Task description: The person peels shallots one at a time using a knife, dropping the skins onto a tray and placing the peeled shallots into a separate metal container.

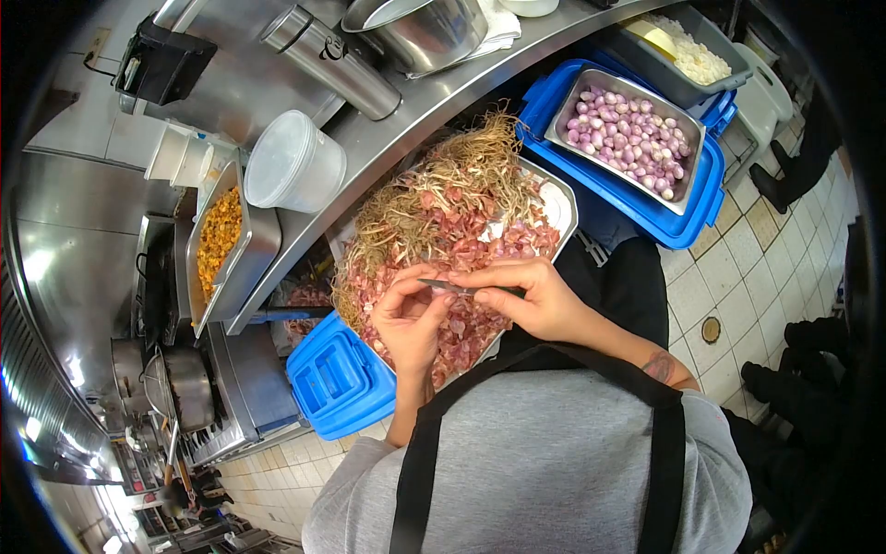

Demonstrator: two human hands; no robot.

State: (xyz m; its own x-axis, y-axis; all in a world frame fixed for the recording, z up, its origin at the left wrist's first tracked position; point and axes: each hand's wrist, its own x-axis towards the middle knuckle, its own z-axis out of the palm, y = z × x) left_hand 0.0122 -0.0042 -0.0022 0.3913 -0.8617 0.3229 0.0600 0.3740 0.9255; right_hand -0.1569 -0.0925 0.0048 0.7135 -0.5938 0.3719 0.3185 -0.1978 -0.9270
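Note:
Above a large tray of reddish shallots and peelings (pixel 461 323), my two hands meet. My right hand (pixel 517 294) is closed on a small knife (pixel 446 284), its dark blade pointing left. My left hand (pixel 406 309) is closed at the blade's tip, with fingers and thumb curved around something small that I cannot make out, perhaps a shallot. Dry roots and stalks (pixel 443 189) are heaped at the tray's far side. Peeled purple shallots (pixel 628 137) fill a metal pan on a blue lid to the right.
A steel counter (pixel 369 152) runs behind the tray, holding a white tub (pixel 300 162), a steel flask (pixel 332 63) and a pot (pixel 425 32). A blue lid (pixel 337 374) lies at left. Other people's dark-clothed legs (pixel 798 152) are at right on the tiled floor.

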